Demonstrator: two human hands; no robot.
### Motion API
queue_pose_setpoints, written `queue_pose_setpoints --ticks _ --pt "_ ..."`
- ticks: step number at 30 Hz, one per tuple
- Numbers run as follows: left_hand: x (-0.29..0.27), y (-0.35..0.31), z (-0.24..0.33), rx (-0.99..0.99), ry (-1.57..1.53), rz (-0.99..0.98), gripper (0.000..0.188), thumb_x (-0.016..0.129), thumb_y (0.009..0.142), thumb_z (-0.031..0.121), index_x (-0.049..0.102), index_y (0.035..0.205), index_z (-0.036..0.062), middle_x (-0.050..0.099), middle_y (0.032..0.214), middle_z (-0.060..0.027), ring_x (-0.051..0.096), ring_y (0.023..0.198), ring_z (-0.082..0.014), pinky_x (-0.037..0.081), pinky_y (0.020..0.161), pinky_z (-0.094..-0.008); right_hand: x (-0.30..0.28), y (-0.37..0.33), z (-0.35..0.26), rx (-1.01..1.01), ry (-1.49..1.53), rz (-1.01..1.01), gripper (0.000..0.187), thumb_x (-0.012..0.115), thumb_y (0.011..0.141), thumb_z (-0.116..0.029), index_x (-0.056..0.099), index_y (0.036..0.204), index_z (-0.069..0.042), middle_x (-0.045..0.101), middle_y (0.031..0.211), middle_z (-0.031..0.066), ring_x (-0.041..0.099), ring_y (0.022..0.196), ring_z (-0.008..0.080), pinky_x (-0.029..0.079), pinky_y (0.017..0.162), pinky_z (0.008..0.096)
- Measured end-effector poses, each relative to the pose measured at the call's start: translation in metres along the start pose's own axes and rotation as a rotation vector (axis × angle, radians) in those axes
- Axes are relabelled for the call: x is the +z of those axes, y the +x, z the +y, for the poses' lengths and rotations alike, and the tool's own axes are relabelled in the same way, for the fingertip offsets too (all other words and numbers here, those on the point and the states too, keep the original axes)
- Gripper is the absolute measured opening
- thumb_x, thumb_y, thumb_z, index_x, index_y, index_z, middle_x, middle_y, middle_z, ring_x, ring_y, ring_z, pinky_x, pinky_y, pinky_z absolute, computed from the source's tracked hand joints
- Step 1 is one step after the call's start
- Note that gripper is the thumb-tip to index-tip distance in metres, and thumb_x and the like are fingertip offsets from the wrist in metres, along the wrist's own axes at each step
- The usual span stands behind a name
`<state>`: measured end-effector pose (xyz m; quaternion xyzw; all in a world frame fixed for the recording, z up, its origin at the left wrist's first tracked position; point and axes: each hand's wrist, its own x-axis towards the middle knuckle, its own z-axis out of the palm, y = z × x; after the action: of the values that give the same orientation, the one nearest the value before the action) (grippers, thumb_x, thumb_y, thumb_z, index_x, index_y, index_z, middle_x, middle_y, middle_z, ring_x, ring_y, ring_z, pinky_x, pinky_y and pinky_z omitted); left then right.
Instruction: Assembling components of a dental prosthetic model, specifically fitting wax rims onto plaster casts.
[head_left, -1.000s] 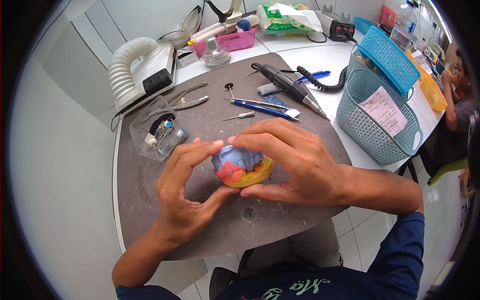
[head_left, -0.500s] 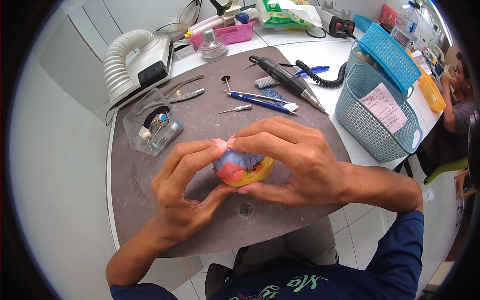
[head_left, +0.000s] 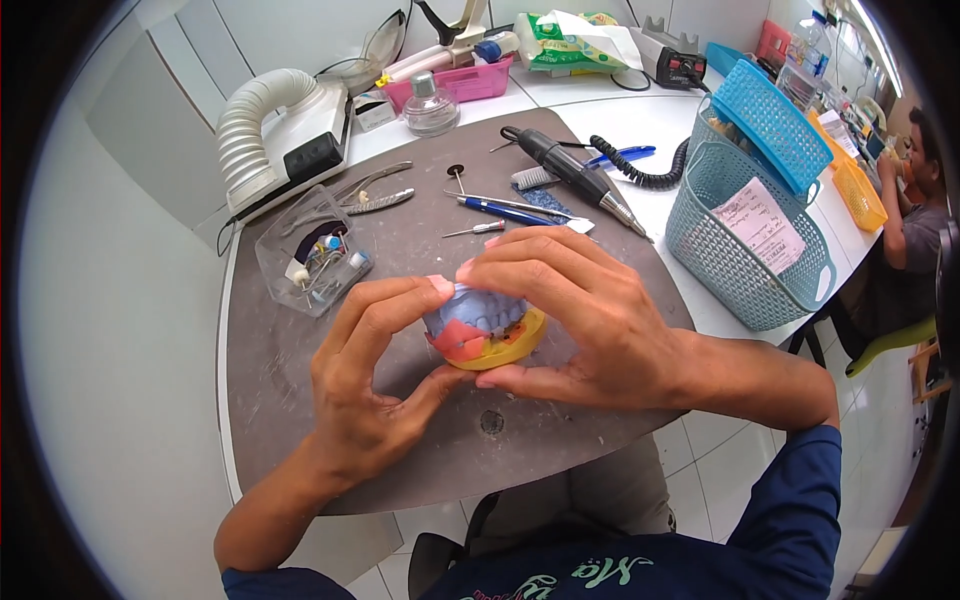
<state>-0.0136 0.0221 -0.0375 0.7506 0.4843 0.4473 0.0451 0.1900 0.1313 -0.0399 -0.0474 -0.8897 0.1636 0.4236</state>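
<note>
Between my two hands is a dental model (head_left: 484,318), held a little above the mat. Its upper cast is blue-grey with moulded teeth, the lower base is yellow, and pink wax (head_left: 461,341) covers one side. My left hand (head_left: 372,365) grips it with fingertips on top and thumb under the base. My right hand (head_left: 575,325) does the same from the other side, thumb below and fingertips at the upper edge. The fingers hide part of the top and the right side of the cast.
Beyond my hands lie a blue wax knife (head_left: 510,210), a black handpiece (head_left: 570,165), pliers (head_left: 385,201) and a clear box of burs (head_left: 312,255). A suction hose (head_left: 255,115) stands back left. Blue baskets (head_left: 745,235) stand right; a person (head_left: 915,200) sits beyond.
My right fingers have lifted and spread a little from the top of the model, showing more of the blue-grey cast. The view has shifted slightly.
</note>
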Motion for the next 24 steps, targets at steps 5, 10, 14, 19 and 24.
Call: queue_pose_setpoints --ticks 5,10,14,19,24 --pt "0.001 -0.002 -0.008 -0.017 -0.168 0.071 0.060 0.084 0.073 0.000 0.056 0.127 0.0021 0.057 0.126 -0.0157 0.061 0.119 -0.0289 0.051 0.104 -0.0371 -0.005 0.000 -0.002 0.033 0.002 0.027 0.066 0.086 0.070 -0.024 0.058 0.127 -0.006 0.063 0.115 0.0132 0.061 0.111 0.0333 0.051 0.095 0.0433" --pt "0.000 -0.001 -0.011 0.049 -0.216 0.046 0.061 0.081 0.075 -0.004 0.053 0.129 0.0002 0.052 0.129 -0.0173 0.057 0.126 -0.0324 0.049 0.109 -0.0402 -0.007 0.000 0.000 0.035 -0.001 0.016 0.063 0.086 0.070 -0.023 0.060 0.124 -0.006 0.063 0.116 0.0126 0.063 0.107 0.0317 0.054 0.090 0.0409" --pt "-0.001 -0.001 -0.010 0.052 -0.219 0.046 0.059 0.080 0.076 -0.004 0.053 0.128 0.0000 0.052 0.129 -0.0175 0.057 0.127 -0.0330 0.049 0.109 -0.0406 -0.008 0.002 -0.002 0.028 0.003 0.031 0.061 0.087 0.070 -0.023 0.061 0.123 -0.006 0.063 0.116 0.0126 0.064 0.106 0.0309 0.055 0.089 0.0407" --pt "0.001 -0.001 -0.012 0.069 -0.188 0.058 0.060 0.081 0.075 -0.003 0.053 0.128 0.0003 0.053 0.129 -0.0173 0.057 0.126 -0.0325 0.050 0.108 -0.0399 -0.009 0.002 -0.001 0.026 0.000 0.036 0.061 0.087 0.070 -0.022 0.061 0.123 -0.007 0.063 0.116 0.0124 0.064 0.106 0.0306 0.055 0.088 0.0405" --pt "-0.003 -0.002 -0.011 0.063 -0.076 0.072 0.062 0.085 0.072 0.003 0.057 0.127 0.0021 0.055 0.126 -0.0177 0.060 0.119 -0.0315 0.052 0.099 -0.0388 -0.009 0.002 -0.001 0.039 0.017 0.028 0.061 0.086 0.071 -0.022 0.061 0.124 -0.006 0.063 0.117 0.0127 0.064 0.107 0.0311 0.054 0.089 0.0403"
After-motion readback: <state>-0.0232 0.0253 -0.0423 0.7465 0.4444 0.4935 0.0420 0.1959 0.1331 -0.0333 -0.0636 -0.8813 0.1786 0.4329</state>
